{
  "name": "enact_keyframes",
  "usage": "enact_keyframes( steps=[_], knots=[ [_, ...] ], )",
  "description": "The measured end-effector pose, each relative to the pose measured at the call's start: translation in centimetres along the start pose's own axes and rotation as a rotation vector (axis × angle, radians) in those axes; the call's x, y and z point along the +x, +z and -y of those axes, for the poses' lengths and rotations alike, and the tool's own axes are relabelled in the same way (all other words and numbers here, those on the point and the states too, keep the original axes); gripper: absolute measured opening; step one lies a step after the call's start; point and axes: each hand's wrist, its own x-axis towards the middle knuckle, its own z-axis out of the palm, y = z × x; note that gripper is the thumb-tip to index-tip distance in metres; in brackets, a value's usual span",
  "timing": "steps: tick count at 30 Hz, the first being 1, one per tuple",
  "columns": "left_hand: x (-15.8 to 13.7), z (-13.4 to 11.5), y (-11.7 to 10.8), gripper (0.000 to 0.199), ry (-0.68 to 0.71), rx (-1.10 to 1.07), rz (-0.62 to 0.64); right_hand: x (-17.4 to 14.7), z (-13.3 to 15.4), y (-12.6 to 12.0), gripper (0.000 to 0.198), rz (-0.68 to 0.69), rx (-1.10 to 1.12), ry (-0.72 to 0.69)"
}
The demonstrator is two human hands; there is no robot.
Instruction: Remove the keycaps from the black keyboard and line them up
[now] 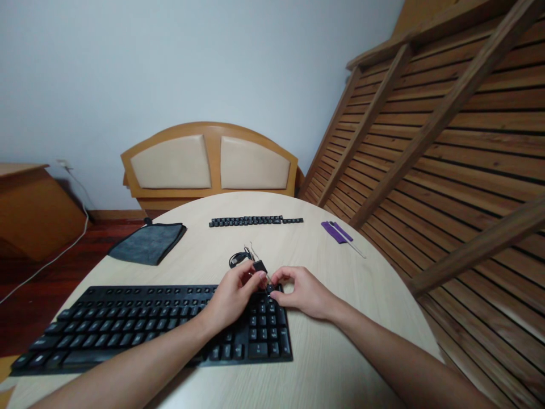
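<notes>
Above the upper right corner of a black keyboard (140,324), my left hand (234,292) pinches a wire keycap puller (260,266) by its black middle. Thin wires stick out at both of its ends. A small black keycap (269,288) sits at the puller's lower wire end. My right hand (302,292) is closed beside it, thumb and forefinger at the keycap and wire. The top row of the keyboard shows small bare switches where caps are off. A coiled black cable (238,259) lies just behind my left hand, partly hidden.
Rows of loose black keycaps (247,221) lie towards the table's far side. A dark grey cloth (149,243) is at the left edge of the round table (340,352). On the right lies a purple cloth (333,232) with a thin brush-like tool. Wooden slats lean at right.
</notes>
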Motion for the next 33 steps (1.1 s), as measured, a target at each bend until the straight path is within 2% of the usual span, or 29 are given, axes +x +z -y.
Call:
enact_keyframes(
  steps=[4, 9, 18, 28, 31, 33],
  knots=[
    [0.1, -0.2, 0.1, 0.028, -0.014, -0.031, -0.003, 0.0, 0.3, 0.0, 0.021, 0.028, 0.143, -0.057],
    [0.0, -0.1, 0.0, 0.026, -0.013, -0.053, 0.018, -0.2, 0.6, -0.1, 0.03, 0.043, 0.197, -0.091],
    [-0.2, 0.1, 0.1, 0.028, 0.026, 0.035, -0.044, -0.1, 0.6, 0.4, 0.011, -0.009, 0.118, -0.172],
    [-0.1, 0.1, 0.0, 0.026, -0.009, 0.011, -0.076, 0.1, 0.4, -0.1, 0.014, -0.039, -0.001, -0.21],
    [0.0, 0.2, -0.1, 0.025, -0.009, 0.019, -0.096, 0.2, 0.6, -0.4, 0.013, -0.028, 0.031, -0.224],
    [0.1, 0.3, 0.0, 0.025, -0.005, 0.04, -0.111, 0.2, 0.6, -0.9, 0.015, -0.039, 0.09, -0.186]
  ],
)
